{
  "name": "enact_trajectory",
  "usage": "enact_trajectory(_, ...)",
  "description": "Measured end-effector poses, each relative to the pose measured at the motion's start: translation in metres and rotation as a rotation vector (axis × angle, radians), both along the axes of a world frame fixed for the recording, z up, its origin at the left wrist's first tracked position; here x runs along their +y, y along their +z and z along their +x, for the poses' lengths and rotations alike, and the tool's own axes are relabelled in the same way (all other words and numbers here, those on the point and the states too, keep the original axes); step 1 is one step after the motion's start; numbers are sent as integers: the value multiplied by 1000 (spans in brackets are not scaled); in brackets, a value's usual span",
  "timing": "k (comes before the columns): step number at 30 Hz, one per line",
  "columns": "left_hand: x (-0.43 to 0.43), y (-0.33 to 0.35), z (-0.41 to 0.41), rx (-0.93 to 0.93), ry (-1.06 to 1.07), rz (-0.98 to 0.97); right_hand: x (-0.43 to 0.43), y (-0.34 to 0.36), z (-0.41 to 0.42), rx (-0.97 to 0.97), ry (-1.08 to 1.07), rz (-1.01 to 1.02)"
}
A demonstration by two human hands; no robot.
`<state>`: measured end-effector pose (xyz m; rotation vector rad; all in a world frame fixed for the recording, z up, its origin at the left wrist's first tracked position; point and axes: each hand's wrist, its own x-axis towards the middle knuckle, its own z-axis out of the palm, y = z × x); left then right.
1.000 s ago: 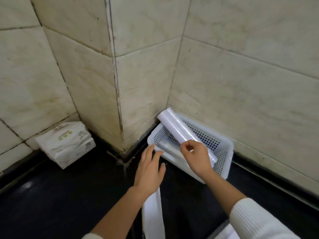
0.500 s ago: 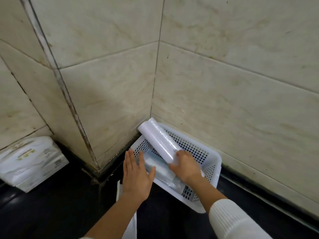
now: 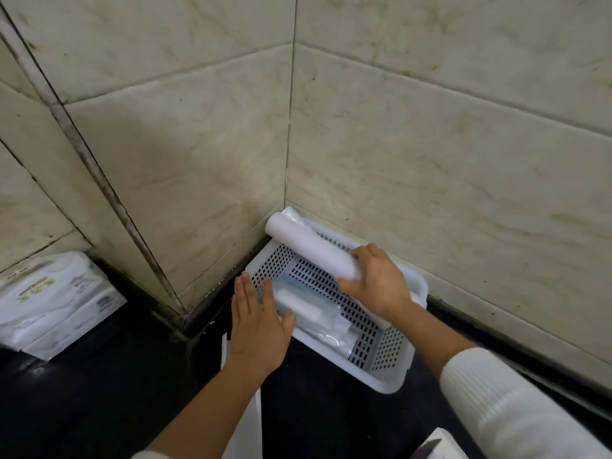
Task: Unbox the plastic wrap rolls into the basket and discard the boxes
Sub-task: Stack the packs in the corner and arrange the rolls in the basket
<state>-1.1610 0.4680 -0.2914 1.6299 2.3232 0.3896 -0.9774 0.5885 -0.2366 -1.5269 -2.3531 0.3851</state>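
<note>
A white perforated basket sits on the black counter, pushed into the tiled corner. My right hand grips the near end of a white plastic wrap roll, which slants over the basket with its far end resting on the back corner of the rim. Another wrapped roll lies flat inside the basket. My left hand rests flat, fingers together, against the basket's left rim. A white box lies on the counter, partly hidden under my left forearm.
Packs of wipes in plastic are stacked at the left against the wall. Another white box corner shows at the bottom right. Tiled walls close in behind and to both sides of the basket.
My right hand has shifted the roll toward the basket's far side and its far end has settled on the back rim. My left hand came up against the basket's left rim.
</note>
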Motion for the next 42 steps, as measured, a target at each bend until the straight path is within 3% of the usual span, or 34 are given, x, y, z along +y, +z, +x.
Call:
enact_trajectory(8,0,-3,-1,-13,9,8,27,-4,3,217,-124,-54)
enact_trajectory(21,2,-4,-2,-6,14,-5,42,-14,0,177,-117,-314)
enact_trajectory(23,2,-5,-2,-11,9,1,41,-13,3,137,-114,-302)
enact_trajectory(26,2,-5,-2,-7,-1,-2,30,-15,2,32,-99,-131)
enact_trajectory(31,3,-6,-2,-3,6,-3,7,-26,-10,-49,72,109)
enact_trajectory(39,3,-7,-2,26,14,14,11,-49,-54,-477,-65,166)
enact_trajectory(42,2,-7,-2,24,12,6,11,-54,-55,-549,-57,205)
